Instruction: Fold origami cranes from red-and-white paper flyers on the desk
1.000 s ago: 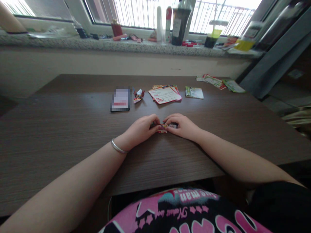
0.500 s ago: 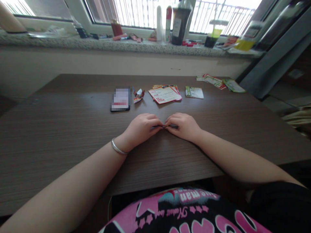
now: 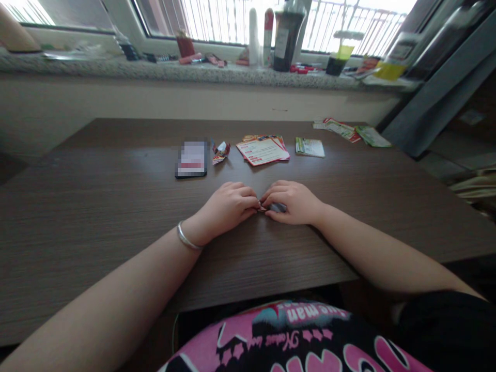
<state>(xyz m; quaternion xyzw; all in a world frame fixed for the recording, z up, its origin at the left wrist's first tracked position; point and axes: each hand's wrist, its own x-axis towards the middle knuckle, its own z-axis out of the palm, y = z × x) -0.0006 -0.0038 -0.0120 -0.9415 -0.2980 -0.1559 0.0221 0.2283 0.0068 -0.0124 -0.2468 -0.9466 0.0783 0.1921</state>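
Note:
My left hand (image 3: 228, 206) and my right hand (image 3: 292, 201) rest knuckle to knuckle on the dark wooden table (image 3: 116, 206), fingers curled. Both pinch a small folded piece of coloured paper (image 3: 276, 207) between the fingertips; most of it is hidden under the fingers, and only a grey sliver shows under my right thumb. A silver bangle (image 3: 186, 238) sits on my left wrist.
Behind my hands lie a black phone (image 3: 191, 159), a crumpled folded wrapper (image 3: 220, 152), a stack of red-edged leaflets (image 3: 263, 150), a green-white leaflet (image 3: 310, 147) and more papers (image 3: 344, 129) at the far right. Bottles and clutter line the windowsill (image 3: 194, 72).
The paper showed its red and yellow print a second ago; my fingers have closed over it and squeezed it smaller. Both hands stayed in the same spot.

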